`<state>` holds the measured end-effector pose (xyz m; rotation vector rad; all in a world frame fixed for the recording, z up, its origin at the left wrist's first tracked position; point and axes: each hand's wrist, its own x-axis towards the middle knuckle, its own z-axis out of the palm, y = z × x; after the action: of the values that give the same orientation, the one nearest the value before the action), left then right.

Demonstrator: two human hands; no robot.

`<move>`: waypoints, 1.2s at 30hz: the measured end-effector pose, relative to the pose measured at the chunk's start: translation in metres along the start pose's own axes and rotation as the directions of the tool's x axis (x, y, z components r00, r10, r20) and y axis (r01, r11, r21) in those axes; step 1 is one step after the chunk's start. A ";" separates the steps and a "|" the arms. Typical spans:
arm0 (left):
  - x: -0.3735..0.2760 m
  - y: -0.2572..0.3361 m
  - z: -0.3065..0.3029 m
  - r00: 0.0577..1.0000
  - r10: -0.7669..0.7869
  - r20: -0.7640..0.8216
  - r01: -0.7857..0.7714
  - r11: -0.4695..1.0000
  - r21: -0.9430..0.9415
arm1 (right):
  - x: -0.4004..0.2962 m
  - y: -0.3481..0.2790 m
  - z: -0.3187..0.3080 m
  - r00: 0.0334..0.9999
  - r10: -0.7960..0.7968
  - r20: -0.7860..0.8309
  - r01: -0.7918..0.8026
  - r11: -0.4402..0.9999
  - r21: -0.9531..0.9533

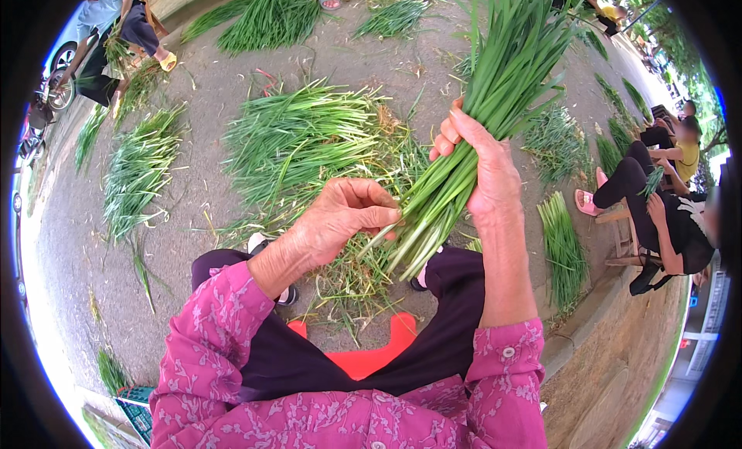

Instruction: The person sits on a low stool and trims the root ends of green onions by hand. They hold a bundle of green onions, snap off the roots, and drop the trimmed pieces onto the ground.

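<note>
My right hand [487, 159] is wrapped around a thick bunch of garlic chives [516, 66]. The green leaf tips point up and away, and the pale stem ends hang down to the left. At those lower ends, the thumb and forefinger of my left hand [348, 217] pinch an outer stem. Beyond my left hand, a broad pile of loose chives [301, 136] lies on the pavement. Below both hands, a heap of yellowed leaves and trimmings [353, 275] is spread between my feet and partly hidden by the bunch.
A red plastic stool [371, 356] is under me. Chive piles lie left [142, 171], at the back [272, 20] and right [562, 252]. A seated person [655, 217] holds chives at right; another person [110, 26] bends at upper left. A green crate [136, 411] stands lower left.
</note>
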<state>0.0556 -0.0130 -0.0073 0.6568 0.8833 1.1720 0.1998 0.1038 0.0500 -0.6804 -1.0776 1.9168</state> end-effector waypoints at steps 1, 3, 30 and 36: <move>0.000 0.000 -0.001 1.000 0.005 0.004 -0.005 1.000 0.002 | 0.000 -0.001 0.000 1.000 0.000 0.016 0.000 1.000 0.010; -0.001 0.002 0.000 0.997 0.076 0.002 -0.076 0.996 0.050 | 0.000 -0.002 0.000 0.999 0.002 0.045 -0.004 0.999 0.034; -0.006 0.007 0.017 0.984 0.160 -0.082 -0.109 0.892 0.439 | -0.002 0.000 0.003 0.996 -0.002 0.086 0.007 0.999 -0.054; -0.006 0.009 0.021 0.955 0.218 -0.200 -0.124 0.907 0.401 | -0.002 0.001 0.004 0.995 -0.011 0.096 0.012 1.000 -0.009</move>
<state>0.0678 -0.0164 0.0126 0.9410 1.3045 1.2652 0.1975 0.1006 0.0509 -0.5909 -1.1482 1.9525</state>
